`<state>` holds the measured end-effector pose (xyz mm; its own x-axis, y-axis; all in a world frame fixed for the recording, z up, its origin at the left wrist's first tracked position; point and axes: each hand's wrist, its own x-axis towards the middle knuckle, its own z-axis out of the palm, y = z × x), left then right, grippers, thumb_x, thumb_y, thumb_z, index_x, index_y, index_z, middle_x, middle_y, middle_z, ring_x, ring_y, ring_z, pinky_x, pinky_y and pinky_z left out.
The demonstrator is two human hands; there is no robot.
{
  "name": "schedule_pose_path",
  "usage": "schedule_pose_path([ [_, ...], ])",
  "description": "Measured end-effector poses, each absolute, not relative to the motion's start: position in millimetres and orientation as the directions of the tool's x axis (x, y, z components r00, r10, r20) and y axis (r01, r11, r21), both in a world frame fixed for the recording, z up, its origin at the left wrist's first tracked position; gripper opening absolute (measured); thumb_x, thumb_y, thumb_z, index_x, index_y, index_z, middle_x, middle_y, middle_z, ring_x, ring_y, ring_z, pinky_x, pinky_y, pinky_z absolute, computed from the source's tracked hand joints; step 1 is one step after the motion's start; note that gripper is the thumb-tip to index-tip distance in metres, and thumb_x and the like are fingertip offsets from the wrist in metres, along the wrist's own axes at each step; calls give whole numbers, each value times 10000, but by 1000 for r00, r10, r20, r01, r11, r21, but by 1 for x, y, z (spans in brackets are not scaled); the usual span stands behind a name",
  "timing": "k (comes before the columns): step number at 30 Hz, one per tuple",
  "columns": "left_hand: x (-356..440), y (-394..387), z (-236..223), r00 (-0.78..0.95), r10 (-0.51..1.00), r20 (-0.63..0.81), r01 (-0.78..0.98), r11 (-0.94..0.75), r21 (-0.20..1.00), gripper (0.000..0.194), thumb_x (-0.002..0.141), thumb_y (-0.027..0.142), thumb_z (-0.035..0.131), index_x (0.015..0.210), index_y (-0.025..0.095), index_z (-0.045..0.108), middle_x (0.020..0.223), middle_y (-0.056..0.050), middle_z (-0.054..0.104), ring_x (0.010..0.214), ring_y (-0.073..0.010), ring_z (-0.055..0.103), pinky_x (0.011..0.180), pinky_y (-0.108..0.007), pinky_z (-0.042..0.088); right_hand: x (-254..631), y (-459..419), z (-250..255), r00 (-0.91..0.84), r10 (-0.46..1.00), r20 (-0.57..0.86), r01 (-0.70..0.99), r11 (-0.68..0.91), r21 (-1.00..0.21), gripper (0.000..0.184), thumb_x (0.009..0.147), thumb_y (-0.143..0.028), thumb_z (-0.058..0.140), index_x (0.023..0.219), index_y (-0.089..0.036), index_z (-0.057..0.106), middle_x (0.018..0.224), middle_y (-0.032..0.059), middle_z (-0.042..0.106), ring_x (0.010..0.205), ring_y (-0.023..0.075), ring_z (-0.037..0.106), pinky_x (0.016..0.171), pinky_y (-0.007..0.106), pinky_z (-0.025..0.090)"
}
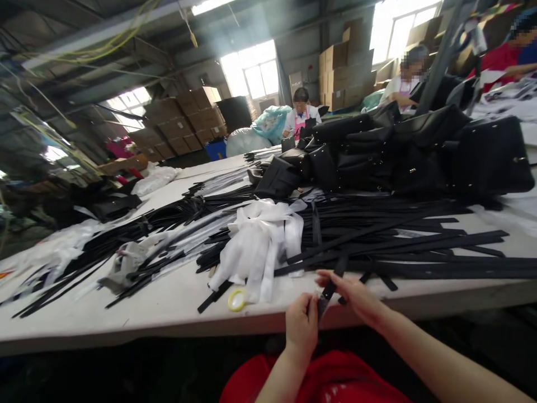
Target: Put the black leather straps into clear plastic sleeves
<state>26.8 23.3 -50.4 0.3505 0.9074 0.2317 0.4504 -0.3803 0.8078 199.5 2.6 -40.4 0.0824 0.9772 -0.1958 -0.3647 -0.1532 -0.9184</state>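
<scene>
At the table's front edge, my left hand [302, 322] pinches a small clear plastic sleeve [323, 306] around the end of a black strap [330, 288]. My right hand [350, 292] has its fingers closed on the same strap just above, so both hands meet on it. Beyond them lie many long black straps [419, 246] in a flat heap. Left of my hands, a bunch of white plastic sleeves [255, 240] spreads over the straps. Near it a yellow tape roll [236, 300] rests flat on the pale tabletop.
Black bags [377, 151] are piled along the far right of the table [168, 313]. More strap bundles [193, 207] and crumpled clear plastic [59, 246] cover the left. Across the table a person in a pink apron [300, 120] works; cardboard boxes [201, 112] stand behind.
</scene>
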Motion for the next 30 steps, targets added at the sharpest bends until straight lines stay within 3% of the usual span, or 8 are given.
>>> schedule_pose_path([
  [5,22,23,-50,344,913,217,468,-368,803,356,979,327,421,705,185,598,632,-11,605,615,-144,554,614,-243,384,231,18,-28,236,961,-142,-424,-30,-905,476,813,-619,644,1017,-205,763,1018,106,737,1021,272,648,1047,470,410],
  [13,34,28,-27,317,919,236,391,-353,850,322,977,341,435,800,180,651,707,-18,655,660,-142,580,644,-234,408,195,5,-17,49,991,-127,-179,-116,-977,522,766,-662,665,1050,-237,771,1096,80,729,1089,283,612,992,422,435],
  [16,32,29,-25,316,917,244,406,-363,839,332,976,342,443,761,182,639,667,-8,634,640,-138,567,633,-231,399,202,8,-13,159,981,-107,-212,-72,-974,532,788,-656,636,1062,-219,767,1052,95,733,950,233,622,810,333,472],
  [19,30,29,-25,311,917,250,411,-367,835,328,973,335,449,747,185,634,653,-2,622,633,-138,558,629,-235,393,205,10,-11,175,976,-132,-218,-92,-972,538,790,-644,637,1047,-189,768,991,99,727,702,148,562,618,272,428],
  [24,31,27,-21,308,920,242,377,-352,857,309,976,344,445,793,189,640,713,-14,657,672,-146,586,660,-245,409,189,0,-9,41,978,-204,-244,-189,-951,571,732,-662,690,967,-146,753,579,10,579,486,100,471,469,232,344],
  [28,36,24,-26,240,955,176,297,-245,923,234,944,399,514,961,179,592,699,-7,656,628,-143,608,615,-237,423,177,-4,-10,50,972,-229,-387,-192,-902,507,751,-630,689,965,-171,705,646,28,635,472,121,539,423,228,367],
  [30,38,24,-29,206,973,108,252,-159,954,354,892,462,591,1075,163,537,661,12,641,574,-139,601,563,-227,414,174,-4,-11,79,968,-240,-441,-182,-879,465,751,-613,701,928,-183,683,695,37,666,461,117,549,407,224,376],
])
